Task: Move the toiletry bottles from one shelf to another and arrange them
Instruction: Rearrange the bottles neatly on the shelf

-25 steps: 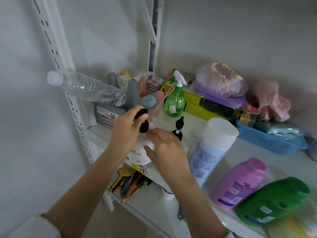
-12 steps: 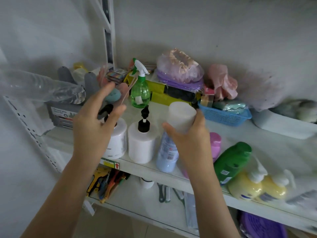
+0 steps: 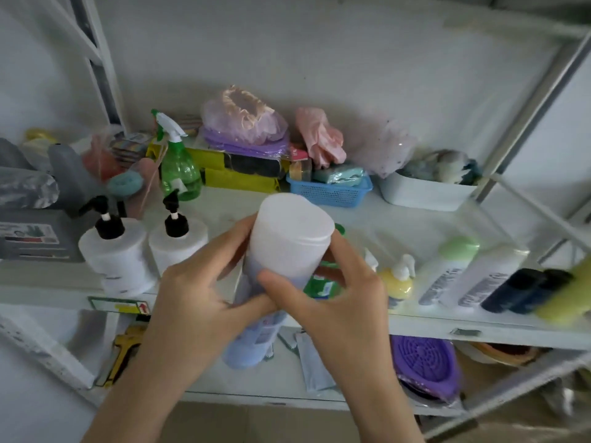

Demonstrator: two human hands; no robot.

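Both hands hold a tall light-blue bottle with a wide white cap point(image 3: 289, 238), lifted off the white shelf point(image 3: 431, 321) and tilted toward me. My left hand point(image 3: 204, 298) wraps its left side, my right hand point(image 3: 332, 302) its right side. Two white pump bottles with black pumps point(image 3: 116, 257) point(image 3: 179, 238) stand upright at the shelf's front left. A green bottle point(image 3: 319, 284) lies partly hidden behind my right hand. To the right are yellow pump bottles point(image 3: 396, 282), two white bottles point(image 3: 446, 273) point(image 3: 489, 276), dark blue bottles point(image 3: 524, 289) and a yellow bottle point(image 3: 569, 302).
At the shelf's back stand a green spray bottle point(image 3: 179, 167), a blue basket point(image 3: 332, 191), a white tub point(image 3: 425, 195), yellow boxes and bagged items. A grey box point(image 3: 35, 235) sits at far left. The lower shelf holds tools, packets and a purple item point(image 3: 425, 366).
My left hand left the white pump bottle and joined the right on the light-blue bottle, which rose off the shelf. The camera view panned right, showing more bottles.
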